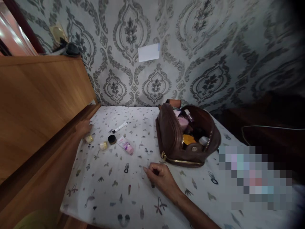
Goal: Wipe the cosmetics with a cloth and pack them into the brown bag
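Observation:
My left hand (83, 128) is at the table's left edge, just above a small pale-yellow jar (89, 139); its fingers are small and partly hidden, so I cannot tell what they hold. Loosely curled, my right hand (160, 175) lies over the white patterned cloth (109, 197), showing nothing in its fingers. Between the hands lie a pink-and-white squeeze tube (125, 145), a black-lidded jar (111, 139), another small yellow-lidded jar (103, 145) and a slim white tube with a black end (119, 127). A brown toiletry bag (170, 136) stands unzipped beyond my right hand.
Inside the bag are a yellow-orange item (189, 139), a pink item (183, 123) and a white-capped container (204, 141). A wooden cabinet (47, 95) borders the left side. Patterned wallpaper (154, 82) rises behind. A blurred-out patch (254, 175) covers something at right.

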The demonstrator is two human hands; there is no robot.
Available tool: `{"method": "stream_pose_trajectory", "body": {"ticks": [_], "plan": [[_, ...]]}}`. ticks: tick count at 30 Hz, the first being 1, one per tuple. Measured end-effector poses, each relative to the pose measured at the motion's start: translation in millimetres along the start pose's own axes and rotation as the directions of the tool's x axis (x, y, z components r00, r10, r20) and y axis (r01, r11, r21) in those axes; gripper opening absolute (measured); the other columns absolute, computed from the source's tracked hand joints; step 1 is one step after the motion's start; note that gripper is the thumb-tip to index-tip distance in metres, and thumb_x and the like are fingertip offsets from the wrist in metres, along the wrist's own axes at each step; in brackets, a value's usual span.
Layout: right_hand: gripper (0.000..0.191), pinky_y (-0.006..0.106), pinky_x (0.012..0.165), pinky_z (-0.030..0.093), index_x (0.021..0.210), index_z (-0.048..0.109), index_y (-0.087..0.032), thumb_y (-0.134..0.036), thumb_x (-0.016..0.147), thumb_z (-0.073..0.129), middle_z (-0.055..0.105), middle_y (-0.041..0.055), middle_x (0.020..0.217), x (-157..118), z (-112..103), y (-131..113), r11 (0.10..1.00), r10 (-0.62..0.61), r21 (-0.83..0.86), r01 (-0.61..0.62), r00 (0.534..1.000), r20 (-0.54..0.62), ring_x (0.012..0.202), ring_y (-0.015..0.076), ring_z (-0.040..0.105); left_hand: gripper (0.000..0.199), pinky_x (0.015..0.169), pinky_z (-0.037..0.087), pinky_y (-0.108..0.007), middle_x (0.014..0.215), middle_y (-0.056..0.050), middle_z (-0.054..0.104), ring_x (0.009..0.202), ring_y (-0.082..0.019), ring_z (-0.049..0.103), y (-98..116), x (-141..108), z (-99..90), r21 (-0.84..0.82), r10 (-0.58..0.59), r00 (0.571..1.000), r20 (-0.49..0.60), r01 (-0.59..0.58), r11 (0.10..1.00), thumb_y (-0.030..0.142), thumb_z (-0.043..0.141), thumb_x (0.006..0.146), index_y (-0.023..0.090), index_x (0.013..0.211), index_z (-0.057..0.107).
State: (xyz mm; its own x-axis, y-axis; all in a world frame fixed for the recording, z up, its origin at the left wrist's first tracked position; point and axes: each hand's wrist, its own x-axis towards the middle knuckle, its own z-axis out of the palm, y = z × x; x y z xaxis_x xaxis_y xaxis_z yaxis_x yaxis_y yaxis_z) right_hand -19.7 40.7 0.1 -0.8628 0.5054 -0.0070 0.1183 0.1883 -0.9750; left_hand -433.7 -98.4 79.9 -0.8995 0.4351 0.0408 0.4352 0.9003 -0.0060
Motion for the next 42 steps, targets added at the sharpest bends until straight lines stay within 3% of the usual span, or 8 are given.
{"method": "stream_pose_trajectory", "body": {"ticks": [8,14,18,21,25,31,36,42], "plan": [[0.048,0.022,0.046,0.027,0.053,0.040,-0.021,-0.055,0.081,0.058,0.038,-0.0045,0.050,-1,0,-1,1.000,-0.002,0.027,0.002,1.000,-0.003,0.049,0.0086,0.034,0.040,0.087,0.051,-0.050,0.124,-0.018,0.062,0.111,-0.035,0.062,7,-17,-5.7,-0.094,-0.067,0.996,-0.051,0.061,0.994,0.035,0.057,0.091,0.014,0.125,0.059],[0.052,0.021,0.044,0.027,0.054,0.041,-0.019,-0.058,0.082,0.061,0.038,-0.0056,0.049,-3,0,-1,0.996,-0.036,0.085,0.036,0.999,-0.008,0.046,0.0070,0.034,0.048,0.090,0.049,-0.038,0.129,-0.013,0.063,0.104,-0.029,0.063,46,-71,-33.1,-0.297,0.232,0.954,-0.192,-0.282,0.912,0.039,0.048,0.090,0.016,0.131,0.055],[0.047,0.020,0.046,0.039,0.086,0.060,-0.017,-0.063,0.081,0.065,0.057,-0.0009,0.070,-6,0,-7,0.935,-0.004,0.355,-0.005,1.000,0.024,0.055,0.0105,0.055,0.046,0.094,0.048,-0.031,0.127,-0.007,0.066,0.114,-0.025,0.061,96,-143,-28.6,-0.522,0.555,0.803,-0.217,-0.576,0.629,0.050,0.053,0.088,0.021,0.123,0.060],[0.059,0.023,0.053,0.050,0.120,0.059,-0.022,-0.062,0.079,0.069,0.065,0.0053,0.101,-7,0,-8,0.786,-0.001,0.617,-0.034,0.998,0.057,0.076,0.0165,0.068,0.039,0.090,0.049,-0.034,0.116,-0.007,0.069,0.107,-0.025,0.063,130,-198,-20.5,-0.633,0.723,0.665,-0.185,-0.644,0.430,0.048,0.055,0.090,0.024,0.120,0.063],[0.056,0.025,0.060,0.054,0.119,0.063,-0.022,-0.055,0.076,0.077,0.066,0.0021,0.095,-4,-2,-6,0.628,-0.052,0.778,-0.023,0.996,0.071,0.071,0.0128,0.066,0.030,0.088,0.049,-0.032,0.111,-0.005,0.068,0.105,-0.023,0.064,155,-237,-10.9,-0.691,0.817,0.550,-0.175,-0.660,0.296,0.042,0.054,0.093,0.027,0.117,0.064],[0.070,0.024,0.061,0.049,0.117,0.063,-0.017,-0.047,0.060,0.090,0.066,-0.0013,0.083,-2,-2,2,0.656,-0.006,0.751,-0.082,0.994,0.113,0.065,0.0122,0.065,0.026,0.083,0.050,-0.031,0.104,-0.006,0.065,0.097,-0.022,0.063,157,-244,6.3,-0.621,0.786,0.551,-0.279,-0.728,0.290,0.039,0.048,0.096,0.025,0.112,0.063],[0.058,0.024,0.069,0.044,0.100,0.067,-0.016,-0.036,0.052,0.092,0.059,-0.0056,0.080,-10,-1,0,0.885,-0.056,0.463,0.046,0.998,0.008,0.072,0.0108,0.053,0.023,0.072,0.049,-0.028,0.082,-0.001,0.062,0.080,-0.020,0.062,160,-244,17.6,-0.570,0.773,0.557,-0.304,-0.756,0.321,0.043,0.049,0.095,0.024,0.086,0.060],[0.053,0.024,0.076,0.045,0.109,0.066,-0.019,-0.025,0.060,0.086,0.062,0.0002,0.099,-18,-2,-4,0.989,-0.145,0.012,0.145,0.989,0.039,0.087,0.0167,0.057,0.034,0.073,0.051,-0.027,0.082,-0.001,0.066,0.081,-0.021,0.064,170,-238,25.8,-0.744,0.668,0.731,-0.139,-0.522,0.417,0.056,0.050,0.090,0.024,0.085,0.061]]}}
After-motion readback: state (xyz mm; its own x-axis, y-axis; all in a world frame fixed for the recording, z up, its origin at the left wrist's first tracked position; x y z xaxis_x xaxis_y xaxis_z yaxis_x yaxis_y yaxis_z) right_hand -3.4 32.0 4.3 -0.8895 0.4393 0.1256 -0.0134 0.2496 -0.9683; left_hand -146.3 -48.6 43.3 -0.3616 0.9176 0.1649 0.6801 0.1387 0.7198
